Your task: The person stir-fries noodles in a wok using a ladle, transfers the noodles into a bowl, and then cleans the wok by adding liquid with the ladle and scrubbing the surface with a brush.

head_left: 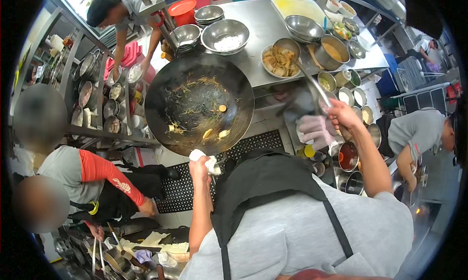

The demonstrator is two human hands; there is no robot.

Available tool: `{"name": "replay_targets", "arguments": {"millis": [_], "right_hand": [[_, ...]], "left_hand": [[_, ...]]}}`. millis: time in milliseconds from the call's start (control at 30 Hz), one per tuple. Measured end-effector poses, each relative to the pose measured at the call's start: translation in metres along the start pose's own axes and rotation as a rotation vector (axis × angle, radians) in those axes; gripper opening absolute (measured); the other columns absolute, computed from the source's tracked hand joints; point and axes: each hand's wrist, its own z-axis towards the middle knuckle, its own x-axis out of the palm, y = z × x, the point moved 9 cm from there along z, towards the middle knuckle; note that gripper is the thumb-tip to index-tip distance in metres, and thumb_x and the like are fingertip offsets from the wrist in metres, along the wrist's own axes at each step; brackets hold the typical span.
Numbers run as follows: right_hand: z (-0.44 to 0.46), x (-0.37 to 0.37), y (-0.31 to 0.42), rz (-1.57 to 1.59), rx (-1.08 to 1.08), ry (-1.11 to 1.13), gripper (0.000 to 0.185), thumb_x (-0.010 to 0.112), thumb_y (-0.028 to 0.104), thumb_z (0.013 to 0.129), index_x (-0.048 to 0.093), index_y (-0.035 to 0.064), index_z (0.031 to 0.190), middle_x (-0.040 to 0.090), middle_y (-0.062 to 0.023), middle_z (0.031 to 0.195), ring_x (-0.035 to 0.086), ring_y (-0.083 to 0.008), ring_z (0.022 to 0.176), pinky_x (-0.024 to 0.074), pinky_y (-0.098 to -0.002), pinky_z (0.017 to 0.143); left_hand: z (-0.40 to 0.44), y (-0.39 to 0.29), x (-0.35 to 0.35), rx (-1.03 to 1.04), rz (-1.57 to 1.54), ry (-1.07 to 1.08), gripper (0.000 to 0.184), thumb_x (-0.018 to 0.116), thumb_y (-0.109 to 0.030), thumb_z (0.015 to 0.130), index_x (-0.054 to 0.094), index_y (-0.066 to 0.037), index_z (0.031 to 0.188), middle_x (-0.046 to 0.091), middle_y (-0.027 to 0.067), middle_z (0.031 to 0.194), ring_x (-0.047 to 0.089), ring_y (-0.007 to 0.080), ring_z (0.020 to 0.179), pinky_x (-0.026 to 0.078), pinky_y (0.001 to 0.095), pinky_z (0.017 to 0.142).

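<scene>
My left hand (199, 171) is closed round the handle end of a large dark wok (161, 99), with a folded white cloth (210, 164) at the grip. Noodle scraps and a few pale pieces of food cling to the wok's inside. My right hand (344, 116) grips the long handle of a metal ladle (313, 81). The ladle's bowl rests at the rim of a metal bowl (265, 71) heaped with brownish cooked food (279, 61), where it partly covers the food. Whether the ladle carries anything is hidden.
A steel counter (258, 24) holds a colander (239, 31), stacked metal bowls (304, 26) and a pot of orange liquid (333, 51). Several sauce containers line my right side. Co-workers stand at left (66, 168), upper left (127, 11) and right (419, 133). A black perforated mat (178, 190) covers the floor.
</scene>
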Motion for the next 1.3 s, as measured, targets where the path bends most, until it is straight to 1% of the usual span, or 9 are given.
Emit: {"name": "replay_targets", "arguments": {"millis": [67,133,200,400,567,767,900,1133,1300], "right_hand": [[0.02,-0.014,-0.01,-0.423,-0.176,-0.1,0.047,0.058,0.013,0.09,0.05,0.0115,0.137,0.061,-0.0035,0.072,0.053,-0.015,0.048,0.0443,-0.0294,0.045],[0.016,-0.011,0.012,-0.943,-0.698,-0.37,0.056,0.06,0.014,0.086,0.046,0.0102,0.14,0.067,-0.0236,0.087,0.065,-0.0399,0.073,0.0516,-0.0458,0.069],[0.007,-0.016,0.003,-1.022,-0.364,-0.491,0.057,0.06,0.014,0.085,0.046,0.0108,0.14,0.065,-0.0301,0.092,0.063,-0.0472,0.086,0.05,-0.0511,0.08],[0.012,-0.032,-0.002,-0.896,-0.644,-0.593,0.055,0.06,0.013,0.086,0.047,0.0129,0.139,0.065,-0.0246,0.081,0.063,-0.0409,0.072,0.0508,-0.0467,0.067],[-0.003,-0.01,-0.018,0.149,-0.18,-0.127,0.047,0.055,0.007,0.093,0.048,0.0104,0.139,0.04,0.0061,0.064,0.032,-0.0024,0.044,0.0268,-0.0198,0.036],[-0.014,0.054,-0.013,-0.244,-0.229,0.055,0.055,0.056,0.004,0.09,0.044,0.0081,0.144,0.059,0.0017,0.069,0.05,-0.0056,0.054,0.039,-0.0213,0.046],[0.01,0.145,0.015,-1.015,-0.586,-0.067,0.056,0.061,0.01,0.085,0.047,0.0127,0.14,0.065,-0.0258,0.088,0.065,-0.0412,0.078,0.0506,-0.046,0.071],[-0.04,0.169,0.008,-1.178,-0.645,0.267,0.052,0.062,0.002,0.083,0.053,0.0071,0.134,0.066,-0.0233,0.091,0.063,-0.0433,0.086,0.0498,-0.0459,0.079],[0.013,0.253,0.028,-1.22,-0.897,0.134,0.057,0.054,0.011,0.089,0.04,0.0161,0.143,0.06,-0.0185,0.084,0.061,-0.0412,0.076,0.0496,-0.0494,0.069]], "left_hand": [[0.003,0.002,-0.003,0.009,-0.023,-0.009,0.015,0.059,0.003,0.07,0.056,-0.002,0.085,0.058,0.005,0.077,0.058,0.0184,0.063,0.048,0.0316,0.059],[0.003,0.001,-0.003,-0.024,0.027,-0.019,0.017,0.058,0.003,0.071,0.056,-0.001,0.087,0.059,0.0053,0.077,0.059,0.0185,0.065,0.048,0.0317,0.059],[0.006,0.005,-0.005,-0.019,-0.012,-0.007,0.016,0.058,0.002,0.071,0.057,-0.001,0.087,0.059,0.0053,0.077,0.059,0.0187,0.065,0.048,0.0317,0.06],[0.007,0.005,-0.005,-0.022,0.033,0.01,0.013,0.058,0.002,0.071,0.058,0.0,0.085,0.06,0.0056,0.077,0.06,0.0191,0.065,0.048,0.0321,0.06],[0.0,0.003,-0.004,-0.014,0.016,-0.038,0.016,0.057,0.002,0.07,0.059,-0.001,0.085,0.06,0.005,0.077,0.059,0.0182,0.062,0.047,0.0318,0.058],[0.002,0.0,-0.001,0.038,0.07,0.0,0.011,0.054,0.001,0.067,0.058,-0.002,0.077,0.059,0.0028,0.07,0.056,0.0154,0.059,0.044,0.031,0.054],[0.005,0.008,-0.005,0.055,0.067,-0.026,0.012,0.057,0.003,0.066,0.057,0.0,0.077,0.059,0.0051,0.072,0.058,0.017,0.06,0.046,0.0312,0.055],[0.011,0.008,-0.009,0.078,0.175,-0.026,0.013,0.057,0.002,0.067,0.058,-0.001,0.079,0.059,0.0044,0.072,0.058,0.017,0.061,0.045,0.0316,0.056],[0.016,0.012,-0.011,0.071,0.149,-0.004,0.009,0.057,0.001,0.065,0.058,-0.001,0.074,0.06,0.0045,0.068,0.058,0.0174,0.06,0.044,0.0326,0.055]]}}
